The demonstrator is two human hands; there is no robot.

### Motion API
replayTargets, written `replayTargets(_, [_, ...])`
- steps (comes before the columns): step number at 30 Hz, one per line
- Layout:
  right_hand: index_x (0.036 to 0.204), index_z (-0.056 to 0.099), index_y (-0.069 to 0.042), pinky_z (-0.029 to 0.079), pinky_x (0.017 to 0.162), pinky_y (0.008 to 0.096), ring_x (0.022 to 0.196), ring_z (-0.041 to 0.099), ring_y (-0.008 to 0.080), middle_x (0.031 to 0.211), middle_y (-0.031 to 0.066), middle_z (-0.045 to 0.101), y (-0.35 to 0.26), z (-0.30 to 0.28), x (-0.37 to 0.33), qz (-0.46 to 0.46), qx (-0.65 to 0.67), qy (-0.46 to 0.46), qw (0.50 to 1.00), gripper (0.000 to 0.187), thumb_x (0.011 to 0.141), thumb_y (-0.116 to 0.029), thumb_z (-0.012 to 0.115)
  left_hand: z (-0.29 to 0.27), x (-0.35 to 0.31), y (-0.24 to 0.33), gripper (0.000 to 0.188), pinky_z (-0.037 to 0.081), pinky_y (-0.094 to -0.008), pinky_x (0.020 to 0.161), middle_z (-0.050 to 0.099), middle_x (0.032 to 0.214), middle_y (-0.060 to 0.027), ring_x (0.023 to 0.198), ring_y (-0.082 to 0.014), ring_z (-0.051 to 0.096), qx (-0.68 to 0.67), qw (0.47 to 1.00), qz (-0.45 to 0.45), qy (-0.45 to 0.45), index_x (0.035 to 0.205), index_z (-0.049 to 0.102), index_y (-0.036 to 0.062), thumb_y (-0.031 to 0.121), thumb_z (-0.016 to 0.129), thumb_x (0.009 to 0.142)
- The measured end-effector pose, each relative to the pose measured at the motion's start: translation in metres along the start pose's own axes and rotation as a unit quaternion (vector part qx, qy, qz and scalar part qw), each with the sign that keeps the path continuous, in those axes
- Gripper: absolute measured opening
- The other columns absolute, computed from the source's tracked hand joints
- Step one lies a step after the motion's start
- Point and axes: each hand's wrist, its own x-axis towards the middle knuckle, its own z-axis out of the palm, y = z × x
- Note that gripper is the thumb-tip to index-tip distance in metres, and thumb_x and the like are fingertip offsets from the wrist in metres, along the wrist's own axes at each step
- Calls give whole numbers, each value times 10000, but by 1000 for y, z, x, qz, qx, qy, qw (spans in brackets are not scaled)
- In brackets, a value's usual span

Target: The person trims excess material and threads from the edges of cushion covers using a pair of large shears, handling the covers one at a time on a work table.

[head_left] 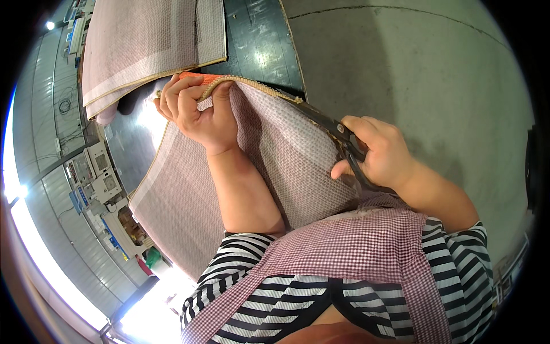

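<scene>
My left hand [197, 114] is closed on the bound edge of a pinkish-grey woven rug [183, 189], thumb over the top. Part of the edge is turned up there, with an orange strip [200, 78] beside my fingers. In my right hand [387, 152] is a pair of black scissors [339, 127], its handles in my fingers and palm. The blades lie along the tan edging [260, 86] and point towards my left hand. How far apart the blades are is hard to make out. Closer to me the rug hangs in folds against my checked apron [349, 246].
Another stack of rugs [149, 40] with tan edging lies at the far left of a dark tabletop [258, 40]. The table's edge runs down beside the grey concrete floor [366, 57] on the right. Sewing machines [106, 178] stand off to the left.
</scene>
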Motion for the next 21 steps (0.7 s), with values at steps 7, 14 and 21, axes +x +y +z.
replayTargets(7, [1144,646,-28,534,620,371,690,627,276,813,93,613,-10,-2,12,-16,-19,21,999,837,648,-688,781,-2,2,5,352,338,-427,1053,672,991,23,1120,-264,563,5,1000,4,-3,798,602,150,277,909,683])
replayTargets(14, [1143,635,-19,483,586,329,637,560,223,769,64,561,-6,0,14,-22,-26,18,999,868,617,-690,799,-2,1,3,351,313,-431,1073,666,988,30,1121,-258,564,-23,999,-21,19,794,610,162,285,917,676])
replayTargets(21, [1197,615,-33,546,769,409,873,646,320,946,117,614,-16,-10,25,-12,-21,-15,1000,884,620,-676,799,-3,2,3,357,319,-432,1071,662,1004,25,1135,-255,561,-12,1000,-12,7,790,616,161,306,920,673])
